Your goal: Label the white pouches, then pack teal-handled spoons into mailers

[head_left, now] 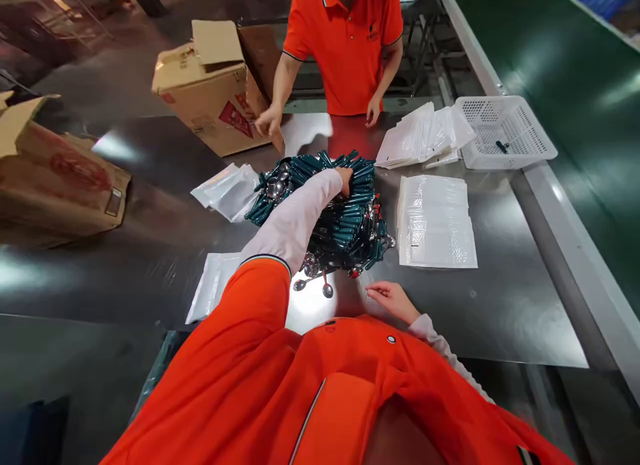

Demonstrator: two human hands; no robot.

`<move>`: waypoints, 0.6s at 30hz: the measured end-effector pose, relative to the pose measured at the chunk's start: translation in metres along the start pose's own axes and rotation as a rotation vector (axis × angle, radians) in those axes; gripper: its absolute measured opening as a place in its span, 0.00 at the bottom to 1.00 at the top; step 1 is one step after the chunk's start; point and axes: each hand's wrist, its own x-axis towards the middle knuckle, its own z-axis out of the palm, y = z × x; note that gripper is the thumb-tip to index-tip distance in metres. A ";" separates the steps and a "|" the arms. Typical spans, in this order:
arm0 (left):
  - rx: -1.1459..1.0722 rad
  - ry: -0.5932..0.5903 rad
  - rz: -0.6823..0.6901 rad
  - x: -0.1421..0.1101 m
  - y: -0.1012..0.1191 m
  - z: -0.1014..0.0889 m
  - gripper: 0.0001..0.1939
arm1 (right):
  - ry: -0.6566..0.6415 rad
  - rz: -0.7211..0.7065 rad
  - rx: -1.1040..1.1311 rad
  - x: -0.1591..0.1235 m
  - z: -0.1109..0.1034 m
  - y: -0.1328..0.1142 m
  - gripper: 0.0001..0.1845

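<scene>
A heap of spoons with dark green handles lies on the metal table in front of me. My left hand reaches across and rests on the handles at the far side of the heap; its fingers are mostly hidden, so I cannot tell whether it grips any. Close to the table's near edge, my right hand is low over the metal, fingers loosely extended to the left, with nothing visible in them. Two loose spoons, one a spoon with a round bowl, stick out at the heap's near side.
White padded envelopes are stacked right of the heap, with more envelopes behind. A white basket holds small dark green items beside a green conveyor. Across the table stands a person in orange near a cardboard box.
</scene>
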 end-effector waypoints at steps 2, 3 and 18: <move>0.022 -0.002 0.017 -0.001 -0.003 0.004 0.46 | 0.012 -0.004 -0.008 0.001 -0.001 0.000 0.26; 0.026 0.013 0.031 -0.003 -0.005 0.006 0.45 | 0.018 -0.008 -0.010 0.001 -0.001 0.001 0.26; -0.296 0.342 -0.028 -0.032 -0.023 0.036 0.30 | -0.020 -0.012 0.024 0.007 0.007 -0.010 0.23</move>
